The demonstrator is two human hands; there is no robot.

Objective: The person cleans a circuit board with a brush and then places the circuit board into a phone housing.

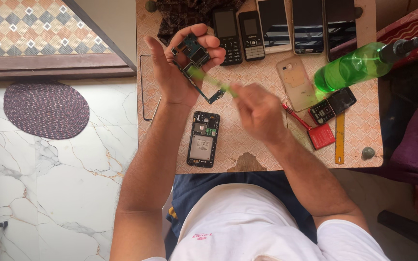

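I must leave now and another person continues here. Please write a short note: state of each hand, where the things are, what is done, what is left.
Left hand: holds the phone circuit board raised over the table.
Right hand: grips a green tool, its tip on the board.
Opened phone body: lies on the table below the left hand, back cover off.
Done: board is out of the body.
Left: board not yet back in the body; tan back cover lies apart, beside the green bottle.
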